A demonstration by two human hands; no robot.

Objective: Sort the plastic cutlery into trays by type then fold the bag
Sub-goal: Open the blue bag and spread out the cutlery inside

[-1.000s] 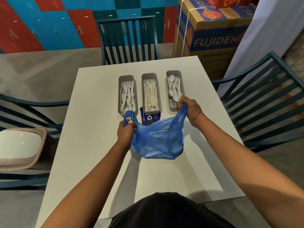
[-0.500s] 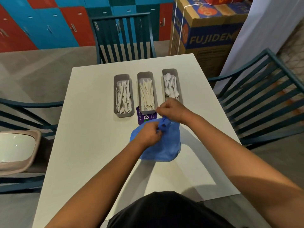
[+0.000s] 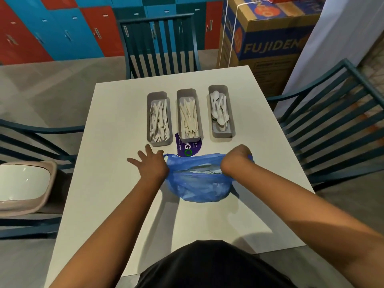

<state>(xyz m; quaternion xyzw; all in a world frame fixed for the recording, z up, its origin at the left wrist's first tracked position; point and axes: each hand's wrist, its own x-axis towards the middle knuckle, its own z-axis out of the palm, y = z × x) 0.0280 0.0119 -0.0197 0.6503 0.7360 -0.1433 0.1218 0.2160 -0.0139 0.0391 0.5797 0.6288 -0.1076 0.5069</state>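
Note:
A crumpled blue plastic bag (image 3: 199, 183) lies on the white table (image 3: 116, 154) in front of me. My left hand (image 3: 150, 164) has its fingers spread and sits at the bag's left edge, by its left handle. My right hand (image 3: 235, 160) is curled and grips the bag's right handle and top edge. Behind the bag stand three grey trays: forks in the left tray (image 3: 159, 143), knives in the middle tray (image 3: 190, 138), spoons in the right tray (image 3: 222, 134).
A purple round sticker (image 3: 188, 149) lies on the table under the middle tray's near end. Dark teal chairs stand at the back (image 3: 160, 40), left (image 3: 31, 134) and right (image 3: 332, 113). A white bowl (image 3: 22, 183) rests on the left chair. A large cardboard box (image 3: 266, 34) stands behind the table.
Both hands were together at the bag's handles. They have moved apart: the left hand has let go and spread its fingers, and the right hand has pulled the bag's top out to the right.

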